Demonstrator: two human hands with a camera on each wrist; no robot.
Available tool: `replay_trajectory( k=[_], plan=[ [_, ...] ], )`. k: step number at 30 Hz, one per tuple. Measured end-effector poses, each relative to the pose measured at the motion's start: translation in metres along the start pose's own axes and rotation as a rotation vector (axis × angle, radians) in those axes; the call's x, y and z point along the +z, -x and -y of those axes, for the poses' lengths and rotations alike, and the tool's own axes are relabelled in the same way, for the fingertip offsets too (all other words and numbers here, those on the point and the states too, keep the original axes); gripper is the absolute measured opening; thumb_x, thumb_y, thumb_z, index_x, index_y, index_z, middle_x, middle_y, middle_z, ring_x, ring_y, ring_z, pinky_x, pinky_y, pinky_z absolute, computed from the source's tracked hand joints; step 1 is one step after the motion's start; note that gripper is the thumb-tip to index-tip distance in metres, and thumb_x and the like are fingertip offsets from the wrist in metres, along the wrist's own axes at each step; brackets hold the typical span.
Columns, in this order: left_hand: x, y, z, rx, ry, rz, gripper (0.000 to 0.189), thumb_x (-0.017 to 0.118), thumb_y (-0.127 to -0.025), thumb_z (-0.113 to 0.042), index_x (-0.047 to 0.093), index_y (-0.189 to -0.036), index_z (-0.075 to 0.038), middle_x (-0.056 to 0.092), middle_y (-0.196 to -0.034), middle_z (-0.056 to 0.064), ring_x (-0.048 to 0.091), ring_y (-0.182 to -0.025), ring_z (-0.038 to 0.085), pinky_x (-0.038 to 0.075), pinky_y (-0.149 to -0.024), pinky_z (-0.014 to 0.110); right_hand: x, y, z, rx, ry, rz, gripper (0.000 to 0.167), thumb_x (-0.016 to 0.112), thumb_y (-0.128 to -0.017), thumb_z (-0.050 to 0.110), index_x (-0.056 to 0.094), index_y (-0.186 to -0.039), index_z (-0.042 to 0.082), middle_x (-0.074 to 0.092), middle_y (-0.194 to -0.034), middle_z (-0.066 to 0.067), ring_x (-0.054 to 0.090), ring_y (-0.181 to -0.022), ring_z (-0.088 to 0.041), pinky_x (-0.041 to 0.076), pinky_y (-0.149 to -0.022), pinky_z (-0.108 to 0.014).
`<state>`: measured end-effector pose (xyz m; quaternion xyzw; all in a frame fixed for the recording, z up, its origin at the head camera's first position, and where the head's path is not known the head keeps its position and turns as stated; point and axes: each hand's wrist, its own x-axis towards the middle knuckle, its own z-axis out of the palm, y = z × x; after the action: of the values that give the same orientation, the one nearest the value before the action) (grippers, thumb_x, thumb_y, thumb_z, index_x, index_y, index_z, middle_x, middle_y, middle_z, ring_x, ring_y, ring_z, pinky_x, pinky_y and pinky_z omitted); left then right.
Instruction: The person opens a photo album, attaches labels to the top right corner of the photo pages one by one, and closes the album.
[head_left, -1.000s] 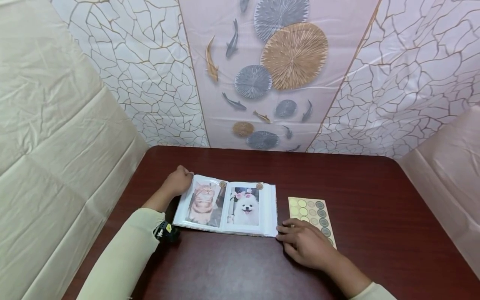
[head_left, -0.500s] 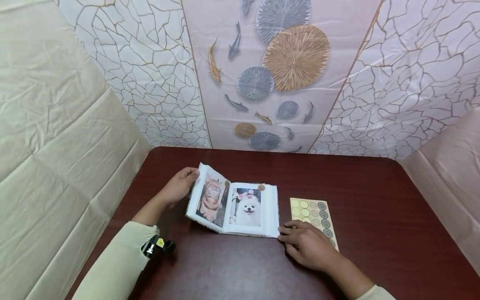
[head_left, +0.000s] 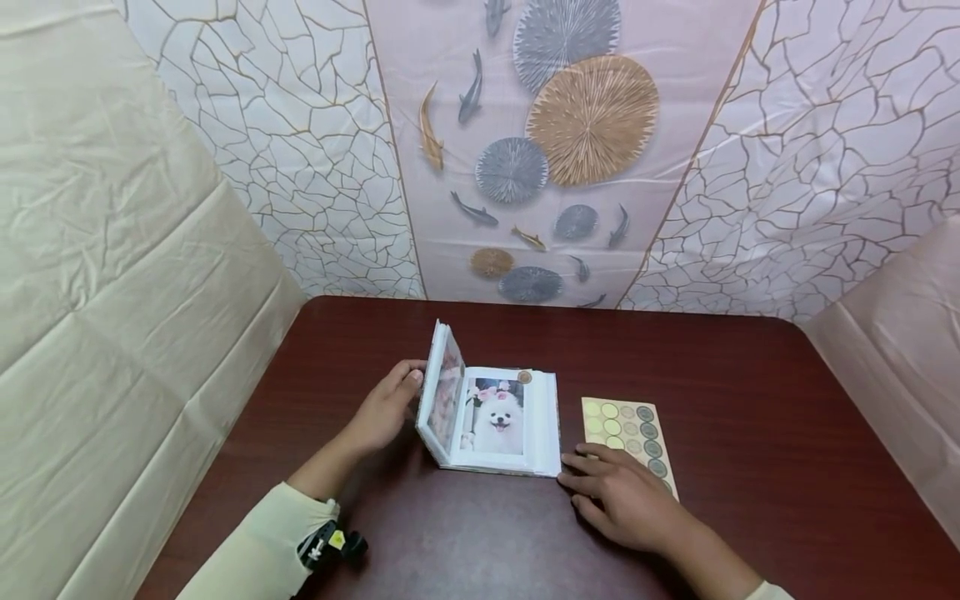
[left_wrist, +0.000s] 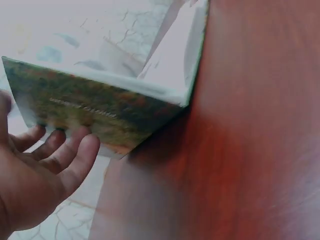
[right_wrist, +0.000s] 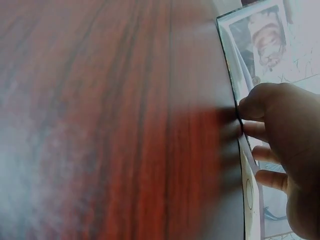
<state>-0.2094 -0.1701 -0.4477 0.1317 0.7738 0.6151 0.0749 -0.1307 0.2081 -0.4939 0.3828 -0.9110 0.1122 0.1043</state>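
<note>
A small photo album (head_left: 546, 425) lies spread on the table, its left half raised almost upright. A photo of a white dog (head_left: 498, 418) shows on the flat right page; a cat photo (head_left: 448, 387) is on the raised one. Behind the raised cover (left_wrist: 85, 107), my left hand (head_left: 386, 410) touches its printed outside with extended fingers (left_wrist: 82, 155). My right hand (head_left: 626, 500) rests at the album's lower right corner, fingertips at its edge. Under and beyond that hand is a sheet of round stickers (head_left: 626, 425), partly covered by it.
The dark reddish table (head_left: 465, 533) spreads around the album. Beige cloth (head_left: 142, 333) hangs at the left, and a patterned curtain (head_left: 337, 167) stands behind the table. A black strap device (head_left: 330, 543) sits on the left sleeve.
The album's left half has swung up from lying flat to nearly upright. My left hand has moved right with it, from its edge to its outside. The right hand stays in place.
</note>
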Motion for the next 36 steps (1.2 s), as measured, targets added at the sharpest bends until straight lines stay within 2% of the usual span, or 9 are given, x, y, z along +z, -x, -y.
replay_trajectory(
  k=[3,8,10,13,17,22,27,36],
  plan=[
    [0.009,0.006,0.001,0.031,-0.025,-0.012,0.039,0.036,-0.113,-0.024,0.052,-0.141,-0.001,0.066,-0.108,0.021,0.065,-0.093,0.035,0.057,-0.079,0.055,0.0,0.002,0.0,0.004,0.003,-0.002,0.032,0.074,-0.091,0.025,0.078,-0.121,0.016,0.068,-0.133,-0.003,0.058,-0.128,-0.031,0.045,-0.105,-0.049],
    [0.025,0.013,0.005,0.117,-0.202,-0.066,0.032,0.052,-0.107,-0.01,0.058,-0.138,-0.002,0.062,-0.122,0.012,0.062,-0.106,0.023,0.053,-0.09,0.043,0.0,0.004,-0.001,0.0,-0.004,-0.012,0.033,0.074,-0.091,0.025,0.077,-0.123,0.016,0.067,-0.134,-0.003,0.058,-0.128,-0.031,0.046,-0.104,-0.049],
    [0.031,0.015,0.007,0.153,-0.266,-0.078,0.032,0.057,-0.104,-0.007,0.059,-0.135,-0.002,0.061,-0.123,0.011,0.061,-0.107,0.02,0.052,-0.09,0.037,0.0,0.004,-0.001,0.0,-0.01,-0.015,0.033,0.074,-0.091,0.025,0.077,-0.123,0.016,0.067,-0.134,-0.003,0.057,-0.129,-0.031,0.047,-0.103,-0.049],
    [0.039,0.017,0.012,0.194,-0.319,-0.067,0.03,0.06,-0.103,-0.007,0.06,-0.132,0.0,0.061,-0.119,0.011,0.063,-0.104,0.02,0.054,-0.087,0.037,0.0,0.006,-0.002,0.006,-0.022,-0.016,0.035,0.075,-0.091,0.025,0.076,-0.125,0.017,0.066,-0.136,-0.003,0.057,-0.129,-0.031,0.047,-0.103,-0.05],
    [0.048,0.02,0.016,0.214,-0.423,-0.064,0.03,0.062,-0.103,-0.015,0.06,-0.131,-0.003,0.061,-0.121,0.011,0.061,-0.108,0.021,0.052,-0.091,0.041,0.001,0.007,-0.002,0.013,-0.038,-0.008,0.037,0.075,-0.091,0.026,0.075,-0.128,0.018,0.065,-0.138,-0.002,0.056,-0.13,-0.03,0.047,-0.102,-0.051],
    [0.057,0.023,0.015,0.232,-0.509,-0.069,0.033,0.06,-0.104,-0.022,0.06,-0.132,-0.004,0.058,-0.131,0.012,0.056,-0.123,0.03,0.046,-0.1,0.05,0.001,0.008,-0.002,0.019,-0.053,-0.008,0.039,0.075,-0.091,0.025,0.074,-0.129,0.018,0.064,-0.139,-0.002,0.055,-0.131,-0.03,0.047,-0.102,-0.051],
    [0.063,0.026,0.015,0.203,-0.55,-0.062,0.036,0.061,-0.104,-0.027,0.059,-0.133,-0.006,0.055,-0.138,0.014,0.048,-0.133,0.036,0.042,-0.104,0.055,0.001,0.008,-0.001,0.022,-0.058,-0.006,0.04,0.075,-0.091,0.025,0.073,-0.13,0.018,0.063,-0.14,-0.002,0.055,-0.131,-0.031,0.046,-0.102,-0.051],
    [0.073,0.027,0.017,0.188,-0.61,-0.061,0.042,0.066,-0.101,-0.035,0.061,-0.136,-0.012,0.051,-0.142,0.013,0.043,-0.135,0.036,0.043,-0.104,0.056,0.0,0.007,-0.002,0.059,-0.087,0.026,0.041,0.075,-0.09,0.026,0.073,-0.13,0.017,0.062,-0.141,-0.002,0.053,-0.133,-0.031,0.045,-0.104,-0.052]
  ],
)
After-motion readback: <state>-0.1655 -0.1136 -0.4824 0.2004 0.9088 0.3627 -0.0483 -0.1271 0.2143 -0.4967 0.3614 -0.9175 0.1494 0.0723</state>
